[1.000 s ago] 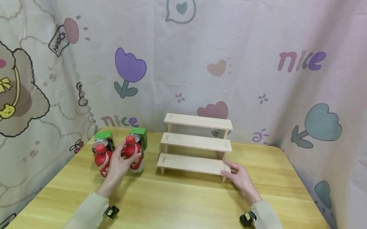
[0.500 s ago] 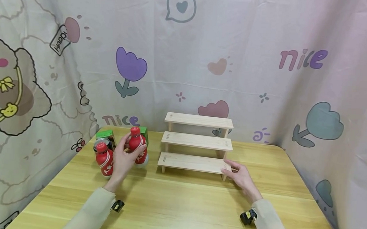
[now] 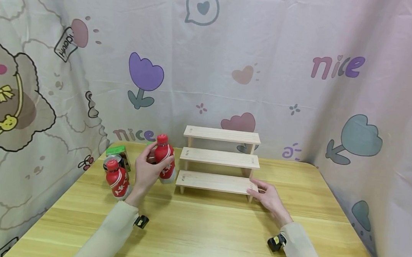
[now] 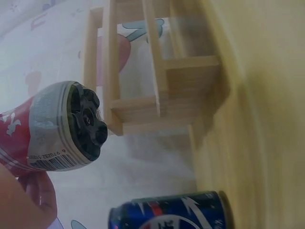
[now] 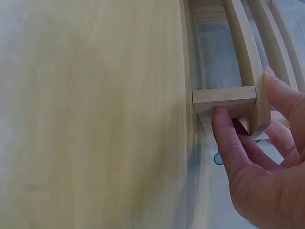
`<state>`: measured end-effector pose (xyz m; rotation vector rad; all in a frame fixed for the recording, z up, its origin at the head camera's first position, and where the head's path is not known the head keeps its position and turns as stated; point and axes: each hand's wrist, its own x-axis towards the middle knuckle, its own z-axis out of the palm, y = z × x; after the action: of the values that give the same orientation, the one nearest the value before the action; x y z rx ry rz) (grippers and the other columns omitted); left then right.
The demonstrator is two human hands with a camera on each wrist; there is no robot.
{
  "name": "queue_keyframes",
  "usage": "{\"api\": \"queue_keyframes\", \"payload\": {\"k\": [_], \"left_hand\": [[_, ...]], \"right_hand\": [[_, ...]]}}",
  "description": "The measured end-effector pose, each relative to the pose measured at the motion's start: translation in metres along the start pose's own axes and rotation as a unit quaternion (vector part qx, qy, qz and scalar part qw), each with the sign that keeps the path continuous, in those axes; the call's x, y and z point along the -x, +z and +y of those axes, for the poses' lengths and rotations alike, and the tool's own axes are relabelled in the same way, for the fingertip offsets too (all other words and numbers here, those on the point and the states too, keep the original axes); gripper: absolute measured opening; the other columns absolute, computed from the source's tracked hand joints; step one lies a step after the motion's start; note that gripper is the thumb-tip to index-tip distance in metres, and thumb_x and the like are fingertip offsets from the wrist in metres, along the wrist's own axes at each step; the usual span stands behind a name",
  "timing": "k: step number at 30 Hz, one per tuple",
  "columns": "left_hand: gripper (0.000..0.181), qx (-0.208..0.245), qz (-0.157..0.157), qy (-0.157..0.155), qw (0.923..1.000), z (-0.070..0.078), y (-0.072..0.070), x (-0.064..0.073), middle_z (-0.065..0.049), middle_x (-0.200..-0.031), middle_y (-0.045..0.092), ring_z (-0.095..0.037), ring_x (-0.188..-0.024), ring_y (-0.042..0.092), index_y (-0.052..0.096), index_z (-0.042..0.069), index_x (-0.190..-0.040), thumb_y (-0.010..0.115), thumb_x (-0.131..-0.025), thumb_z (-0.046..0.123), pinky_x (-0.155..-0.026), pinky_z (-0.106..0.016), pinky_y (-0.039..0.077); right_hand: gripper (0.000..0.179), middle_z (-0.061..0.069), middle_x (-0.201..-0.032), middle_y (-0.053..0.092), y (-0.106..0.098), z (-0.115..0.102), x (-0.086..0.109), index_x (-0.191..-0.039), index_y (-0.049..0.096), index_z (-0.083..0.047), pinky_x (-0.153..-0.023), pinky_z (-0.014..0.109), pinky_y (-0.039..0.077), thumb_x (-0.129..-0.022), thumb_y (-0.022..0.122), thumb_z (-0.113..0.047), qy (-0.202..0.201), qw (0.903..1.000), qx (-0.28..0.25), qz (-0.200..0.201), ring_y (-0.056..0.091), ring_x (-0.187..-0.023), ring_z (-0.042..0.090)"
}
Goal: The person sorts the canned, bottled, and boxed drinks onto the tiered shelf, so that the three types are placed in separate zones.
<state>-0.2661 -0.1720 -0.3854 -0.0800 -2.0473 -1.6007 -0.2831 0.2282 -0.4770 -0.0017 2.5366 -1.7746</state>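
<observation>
My left hand [image 3: 147, 172] grips a red drink bottle [image 3: 165, 159] with a pale lower part, raised off the table just left of a three-step wooden display rack [image 3: 217, 182]. In the left wrist view the dark ridged base of the bottle [image 4: 86, 121] faces the camera. My right hand [image 3: 269, 198] holds the right end of the rack's lowest step, thumb on top. Fingers of that hand [image 5: 229, 143] press against the rack's side leg in the right wrist view. A second red bottle [image 3: 118, 181] stands left of my left forearm.
Behind the second bottle are a can [image 3: 112, 159] and a green-topped carton [image 3: 116, 150]. A blue can [image 4: 169, 213] shows in the left wrist view. A bit of green [image 3: 151, 143] peeks out behind my left hand. Patterned curtain [image 3: 201, 67] surrounds the wooden table [image 3: 201, 232].
My left hand has lifted the bottle and carried it rightward, away from the other drinks toward the rack. My right hand has stayed on the rack.
</observation>
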Motion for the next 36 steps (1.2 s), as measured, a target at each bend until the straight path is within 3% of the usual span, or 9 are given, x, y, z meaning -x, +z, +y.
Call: {"api": "queue_keyframes", "payload": {"k": [4, 8, 18, 26, 31, 36], "left_hand": [[0.064, 0.001, -0.001, 0.005, 1.0000, -0.004, 0.004, -0.008, -0.011, -0.109, 0.065, -0.018, -0.089, 0.064, 0.056, 0.020, -0.137, 0.083, -0.079, 0.025, -0.075, -0.018, 0.053], [0.064, -0.003, -0.007, 0.018, 0.9998, 0.001, 0.006, -0.011, -0.009, -0.108, 0.064, -0.024, -0.091, 0.062, 0.056, 0.021, -0.137, 0.082, -0.080, 0.029, -0.075, -0.023, 0.054], [0.061, 0.007, -0.003, 0.046, 0.9989, 0.007, 0.011, -0.015, -0.007, -0.105, 0.062, -0.020, -0.088, 0.058, 0.056, 0.018, -0.135, 0.082, -0.080, 0.025, -0.074, -0.021, 0.052], [0.061, 0.001, 0.043, 0.099, 0.9941, 0.008, 0.026, -0.021, -0.008, -0.112, 0.066, -0.015, -0.093, 0.058, 0.059, 0.015, -0.133, 0.084, -0.078, 0.025, -0.075, -0.025, 0.053], [0.060, 0.007, 0.071, 0.140, 0.9875, 0.008, 0.039, -0.027, -0.008, -0.110, 0.062, -0.011, -0.092, 0.057, 0.062, 0.014, -0.130, 0.085, -0.076, 0.022, -0.072, -0.021, 0.050], [0.058, 0.022, 0.084, 0.153, 0.9845, 0.009, 0.049, -0.035, -0.010, -0.106, 0.061, -0.011, -0.090, 0.057, 0.062, 0.014, -0.132, 0.083, -0.078, 0.021, -0.073, -0.017, 0.050]], "right_hand": [[0.056, 0.024, -0.136, 0.056, 0.000, 0.000, -0.001, -0.137, 0.056, -0.007, -0.078, 0.027, 0.057, -0.086, 0.077, -0.018, 0.000, 1.0000, -0.003, -0.004, 0.062, -0.111, 0.026], [0.057, 0.023, -0.133, 0.058, -0.001, 0.001, -0.001, -0.138, 0.056, -0.008, -0.077, 0.027, 0.057, -0.086, 0.077, -0.018, 0.002, 1.0000, -0.002, -0.007, 0.063, -0.106, 0.022], [0.057, 0.024, -0.134, 0.057, 0.000, 0.000, 0.000, -0.138, 0.056, -0.008, -0.080, 0.029, 0.058, -0.086, 0.076, -0.018, 0.007, 0.9999, -0.010, -0.008, 0.064, -0.108, 0.024], [0.057, 0.025, -0.136, 0.055, 0.000, 0.000, 0.002, -0.139, 0.055, -0.009, -0.082, 0.032, 0.058, -0.086, 0.076, -0.017, 0.007, 0.9999, -0.011, -0.007, 0.063, -0.109, 0.026], [0.057, 0.024, -0.135, 0.056, 0.001, 0.000, 0.004, -0.139, 0.055, -0.008, -0.080, 0.031, 0.058, -0.086, 0.076, -0.017, 0.009, 0.9999, -0.008, -0.007, 0.063, -0.108, 0.024], [0.057, 0.025, -0.137, 0.055, 0.002, -0.001, 0.003, -0.139, 0.055, -0.009, -0.081, 0.031, 0.058, -0.086, 0.076, -0.017, 0.004, 0.9999, -0.014, -0.004, 0.063, -0.109, 0.025]]}}
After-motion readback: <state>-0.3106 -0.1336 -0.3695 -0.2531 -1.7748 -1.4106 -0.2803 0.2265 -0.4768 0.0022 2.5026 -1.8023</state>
